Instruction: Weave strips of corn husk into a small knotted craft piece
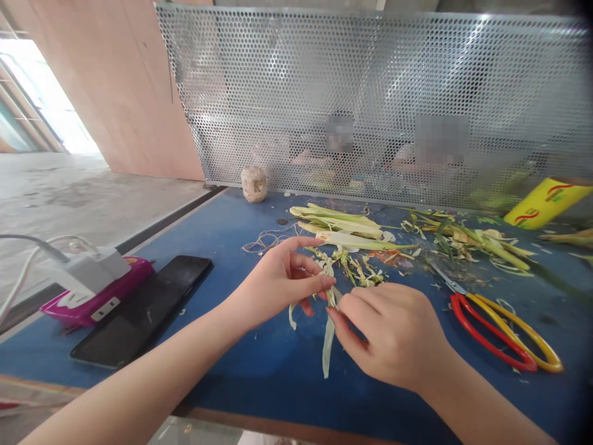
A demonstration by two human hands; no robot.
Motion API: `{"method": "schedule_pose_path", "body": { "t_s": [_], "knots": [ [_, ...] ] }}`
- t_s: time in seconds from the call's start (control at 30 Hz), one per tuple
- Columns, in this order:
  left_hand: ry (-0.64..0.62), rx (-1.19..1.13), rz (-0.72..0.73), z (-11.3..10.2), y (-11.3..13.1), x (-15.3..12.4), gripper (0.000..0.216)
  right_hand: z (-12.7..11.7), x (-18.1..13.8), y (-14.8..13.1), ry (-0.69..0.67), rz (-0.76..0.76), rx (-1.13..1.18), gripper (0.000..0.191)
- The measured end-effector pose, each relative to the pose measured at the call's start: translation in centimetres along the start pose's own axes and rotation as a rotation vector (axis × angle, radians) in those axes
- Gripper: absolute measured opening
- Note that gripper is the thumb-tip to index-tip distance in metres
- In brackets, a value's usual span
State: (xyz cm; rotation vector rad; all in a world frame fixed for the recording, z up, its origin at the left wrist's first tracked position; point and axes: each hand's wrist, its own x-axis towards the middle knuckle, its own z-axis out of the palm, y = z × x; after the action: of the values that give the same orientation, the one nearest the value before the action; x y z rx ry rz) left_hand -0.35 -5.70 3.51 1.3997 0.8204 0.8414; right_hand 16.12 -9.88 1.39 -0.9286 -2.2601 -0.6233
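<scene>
Between my two hands, above the blue table [278, 371], is a pale strip of plant husk [328, 346] whose tail hangs down. My left hand [290, 275] pinches its upper part between thumb and fingers. The fingers of my right hand [389, 334] are closed on the strip just to the right, close to the left fingertips. A shorter pale piece dangles below the left fingers. Just beyond my hands lie small yellow-green knotted pieces [356, 266] and a bundle of long pale green husks [343, 222].
Red-and-yellow-handled scissors [500, 334] lie at right, near leafy scraps [491, 247] and a yellow roll [546, 203]. At left are a black phone [148, 315] and a magenta power strip [99, 296] with chargers. A twine ball [254, 184] stands before the perforated metal screen [301, 80].
</scene>
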Motion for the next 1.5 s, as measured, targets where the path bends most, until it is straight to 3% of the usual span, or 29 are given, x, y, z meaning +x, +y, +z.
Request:
{"method": "schedule_pose_path", "body": {
  "t_s": [0.13, 0.5, 0.87, 1.0, 1.1, 1.13, 1.2, 1.3, 1.5],
  "knots": [
    [0.035, 0.015, 0.031, -0.2, -0.4, 0.2, 0.059, 0.2, -0.2, 0.1, -0.004, -0.099, -0.066, 0.027],
    [0.062, 0.020, 0.043, -0.7, -0.4, 0.3, 0.062, 0.2, -0.6, 0.2, -0.036, -0.273, 0.070, 0.030],
    [0.083, 0.005, 0.041, -0.7, -0.3, 0.4, 0.065, 0.0, -0.9, -0.4, -0.098, -0.334, 0.231, 0.029],
    [-0.029, 0.022, 0.000, -0.6, -0.2, 0.2, 0.056, -0.6, -0.5, 0.6, -0.047, -0.165, 0.462, 0.025],
    [-0.190, 0.015, -0.063, -0.4, -0.1, 0.0, 0.048, -0.9, -0.1, 2.3, 0.087, 0.247, 0.629, 0.016],
    [-0.223, 0.014, -0.066, -0.3, -0.1, -0.1, 0.047, -0.9, 0.0, 2.8, 0.078, 0.338, 0.695, 0.016],
    [-0.254, 0.039, -0.054, -0.3, 0.0, -0.2, 0.047, -0.7, 0.1, 3.5, -0.108, 0.426, 0.783, 0.019],
    [-0.257, 0.105, -0.047, -0.4, 0.1, -0.3, 0.047, -0.3, 0.2, 3.9, -0.346, 0.440, 0.824, 0.020],
    [-0.236, 0.192, -0.071, -0.7, -0.3, -0.2, 0.054, -0.5, 0.5, 3.7, -0.397, 0.269, 0.774, 0.004]
  ]
}}
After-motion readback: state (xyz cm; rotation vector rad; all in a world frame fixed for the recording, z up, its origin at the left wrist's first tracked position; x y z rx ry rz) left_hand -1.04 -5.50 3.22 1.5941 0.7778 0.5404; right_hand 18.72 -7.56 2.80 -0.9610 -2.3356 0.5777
